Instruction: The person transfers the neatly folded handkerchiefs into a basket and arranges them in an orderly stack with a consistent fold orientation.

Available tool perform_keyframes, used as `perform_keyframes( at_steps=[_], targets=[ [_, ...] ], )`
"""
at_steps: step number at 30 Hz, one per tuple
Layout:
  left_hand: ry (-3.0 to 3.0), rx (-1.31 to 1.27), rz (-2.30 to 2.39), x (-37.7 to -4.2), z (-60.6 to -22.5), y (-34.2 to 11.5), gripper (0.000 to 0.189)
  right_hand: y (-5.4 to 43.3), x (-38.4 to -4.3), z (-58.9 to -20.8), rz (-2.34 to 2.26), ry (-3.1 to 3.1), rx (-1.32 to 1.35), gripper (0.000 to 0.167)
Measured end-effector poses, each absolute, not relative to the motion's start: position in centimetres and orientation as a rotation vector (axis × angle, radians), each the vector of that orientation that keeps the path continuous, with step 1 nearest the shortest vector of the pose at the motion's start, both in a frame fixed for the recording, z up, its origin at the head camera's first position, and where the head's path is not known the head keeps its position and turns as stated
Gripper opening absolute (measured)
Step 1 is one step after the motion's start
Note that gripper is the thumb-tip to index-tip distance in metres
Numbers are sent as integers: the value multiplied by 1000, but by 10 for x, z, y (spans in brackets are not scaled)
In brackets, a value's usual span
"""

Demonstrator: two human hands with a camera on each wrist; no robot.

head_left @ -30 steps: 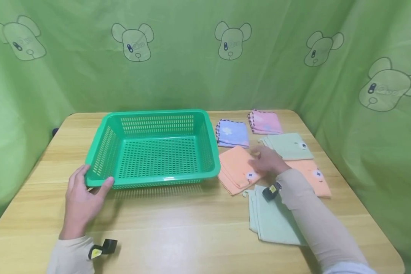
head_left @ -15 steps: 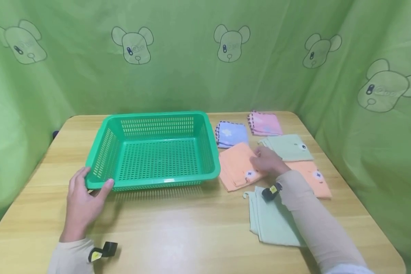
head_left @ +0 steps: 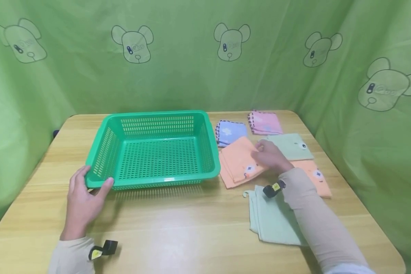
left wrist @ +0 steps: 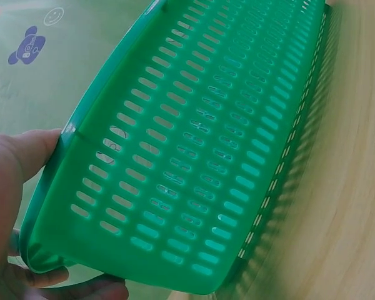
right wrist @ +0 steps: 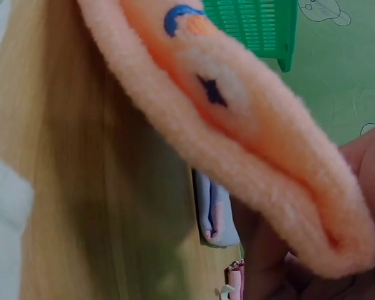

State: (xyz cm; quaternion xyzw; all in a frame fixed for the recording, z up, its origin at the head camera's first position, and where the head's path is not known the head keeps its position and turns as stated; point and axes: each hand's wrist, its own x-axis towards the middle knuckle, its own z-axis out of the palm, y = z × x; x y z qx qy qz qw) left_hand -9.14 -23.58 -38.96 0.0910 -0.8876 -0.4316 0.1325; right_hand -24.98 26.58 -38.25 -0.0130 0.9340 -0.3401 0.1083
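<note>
A green slotted plastic basket (head_left: pixel 157 158) stands on the table, and my left hand (head_left: pixel 85 201) grips its near left corner, thumb on the front rim. The left wrist view shows the basket's slotted side (left wrist: pixel 175 156) with fingers around its rim. My right hand (head_left: pixel 270 155) pinches the right edge of a folded orange towel (head_left: pixel 238 161) that has an embroidered face. In the right wrist view the orange towel (right wrist: pixel 237 137) hangs over the table, its folded edge facing the camera, thumb above and fingers below.
A blue towel (head_left: pixel 231 133) and a pink towel (head_left: pixel 265 122) lie folded at the back. A pale green towel (head_left: pixel 291 146) and a second orange towel (head_left: pixel 316 179) lie right of my hand. Another pale green towel (head_left: pixel 277 220) lies nearer. A green curtain (head_left: pixel 185 76) surrounds the table.
The orange towel's far corner has lifted and the towel has shifted away from me, over the blue towel's near edge. The left hand and basket have stayed put.
</note>
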Motion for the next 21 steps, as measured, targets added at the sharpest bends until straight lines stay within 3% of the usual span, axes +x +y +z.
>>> perform_keyframes(
  at_steps=[21],
  targets=[
    [-2589,250,-1226,-91,-388,-236,86,258,-244,-359,-1182,2731,-25,37]
  ],
)
